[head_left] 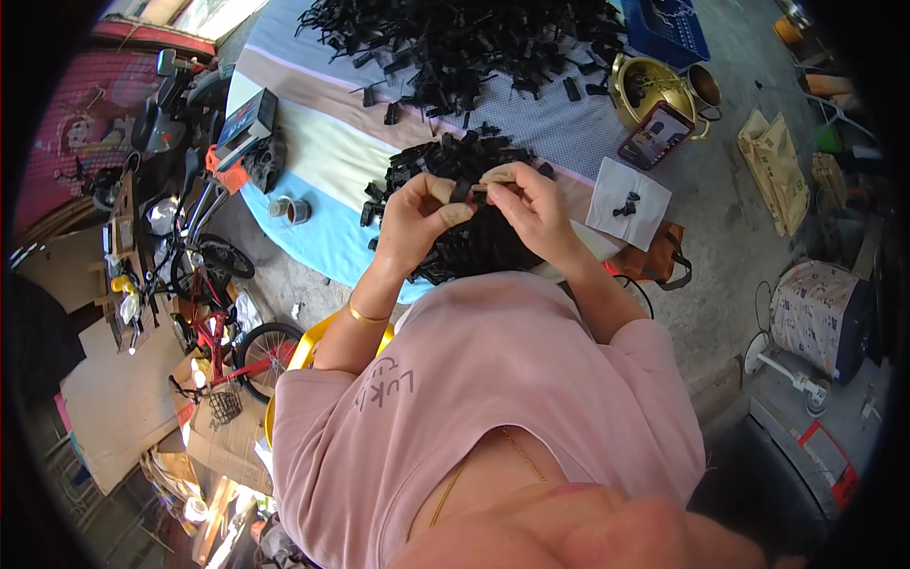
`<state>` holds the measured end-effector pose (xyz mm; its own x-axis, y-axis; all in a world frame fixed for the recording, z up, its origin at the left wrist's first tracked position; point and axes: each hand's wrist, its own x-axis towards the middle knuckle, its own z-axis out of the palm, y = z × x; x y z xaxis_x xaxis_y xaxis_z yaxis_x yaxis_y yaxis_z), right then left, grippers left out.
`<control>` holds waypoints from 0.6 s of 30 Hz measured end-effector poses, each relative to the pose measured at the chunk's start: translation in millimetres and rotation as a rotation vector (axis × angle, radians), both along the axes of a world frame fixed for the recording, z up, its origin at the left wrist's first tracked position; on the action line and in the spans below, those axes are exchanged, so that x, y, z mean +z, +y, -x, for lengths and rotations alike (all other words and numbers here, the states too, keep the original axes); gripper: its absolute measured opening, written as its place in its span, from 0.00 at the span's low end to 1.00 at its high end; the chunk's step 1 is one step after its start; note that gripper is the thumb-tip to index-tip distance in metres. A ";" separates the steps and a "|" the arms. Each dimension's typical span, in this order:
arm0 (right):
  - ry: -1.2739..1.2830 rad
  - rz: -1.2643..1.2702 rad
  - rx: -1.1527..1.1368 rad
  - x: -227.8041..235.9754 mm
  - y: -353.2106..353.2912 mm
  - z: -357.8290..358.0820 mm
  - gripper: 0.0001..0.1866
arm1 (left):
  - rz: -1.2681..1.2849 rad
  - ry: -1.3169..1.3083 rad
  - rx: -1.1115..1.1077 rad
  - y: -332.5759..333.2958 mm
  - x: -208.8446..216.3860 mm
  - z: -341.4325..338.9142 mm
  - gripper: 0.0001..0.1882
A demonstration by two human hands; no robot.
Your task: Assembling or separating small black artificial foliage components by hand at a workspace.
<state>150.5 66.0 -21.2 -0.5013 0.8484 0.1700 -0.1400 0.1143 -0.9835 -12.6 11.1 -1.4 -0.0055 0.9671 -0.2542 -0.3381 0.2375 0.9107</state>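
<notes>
In front of my chest, both hands meet over a heap of small black plastic parts (483, 248) at the table's near edge. My left hand (413, 226) is closed, thumb and fingers pinching a small black plastic part (462, 191). Close against that part's right end, my right hand (536, 214) is closed in a pinch too. What sits between its fingertips is too small to make out. Right of my hands lies a white sheet of paper (650, 211) with several small black pieces (627, 204) on it.
A larger pile of black parts (455, 43) covers the table's far side. At right are a gold-coloured pot (621, 95), a phone (654, 137) and a blue basket (671, 33). A box (248, 123) and small jars (297, 211) stand left, near a red bicycle (216, 346).
</notes>
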 end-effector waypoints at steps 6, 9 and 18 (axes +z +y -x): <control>-0.073 0.091 0.051 7.2 -4.1 -2.2 0.05 | -0.120 0.334 0.124 4.4 0.5 -10.4 0.22; -0.110 0.117 0.086 5.8 -4.1 -1.3 0.05 | -0.121 0.305 0.111 0.5 0.1 -9.1 0.20; -0.112 0.012 0.025 13.3 -12.1 8.3 0.05 | -0.221 0.083 0.179 -3.9 -5.3 -9.9 0.10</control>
<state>142.2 53.9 -7.9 -0.5379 0.8368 0.1020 -0.0318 0.1007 -0.9944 -2.7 7.1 -6.7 -0.1929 0.9808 -0.0287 -0.2792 -0.0268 0.9599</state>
